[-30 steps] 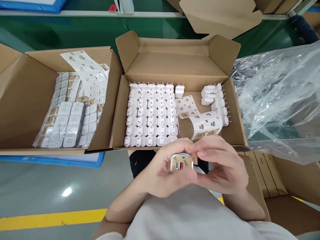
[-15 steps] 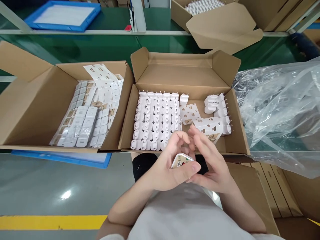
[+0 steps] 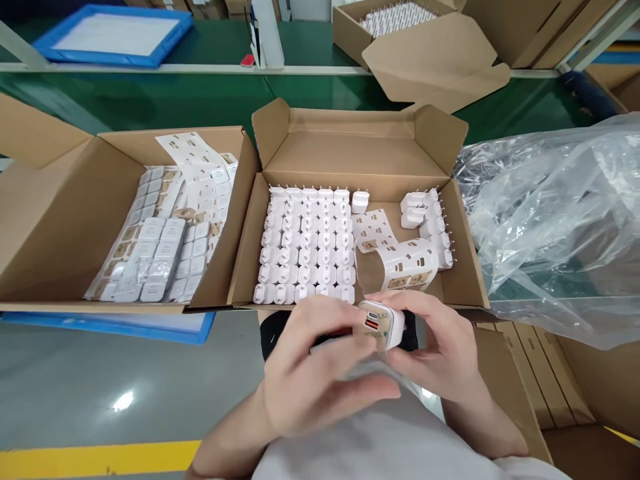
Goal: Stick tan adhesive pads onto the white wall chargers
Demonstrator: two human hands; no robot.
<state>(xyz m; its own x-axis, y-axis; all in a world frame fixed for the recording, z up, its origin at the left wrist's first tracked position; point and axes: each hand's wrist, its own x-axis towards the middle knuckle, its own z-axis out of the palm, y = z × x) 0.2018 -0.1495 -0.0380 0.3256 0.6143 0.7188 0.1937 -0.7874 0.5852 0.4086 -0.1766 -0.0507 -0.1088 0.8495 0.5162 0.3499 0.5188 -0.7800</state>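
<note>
A white plug-in charger (image 3: 395, 328) sits in my right hand (image 3: 445, 340), whose fingers and thumb grip it from the right. Its port face, turned to the left, carries a tan adhesive label (image 3: 377, 321) with printed letters around two ports, one lined in red. My left hand (image 3: 320, 363) reaches across from the other side, thumb stretched apart from the fingers. Its fingertips rest against the label's left edge and cover part of it. Just beyond my hands, a curled label sheet (image 3: 410, 263) with cut-outs lies in the middle carton (image 3: 357, 175).
Rows of white chargers (image 3: 305, 243) fill the middle carton's left side; several more (image 3: 433, 223) stand at its right. The left carton (image 3: 55, 220) holds white pieces and label sheets. Clear plastic wrap (image 3: 555, 227) spreads at the right. Behind are a blue-framed tray (image 3: 113, 33) and another open carton (image 3: 350, 33).
The charger has passed from my left hand into my right, its labelled port face now turned left. My left hand has shifted left, with fingertips at the label. The view has moved slightly.
</note>
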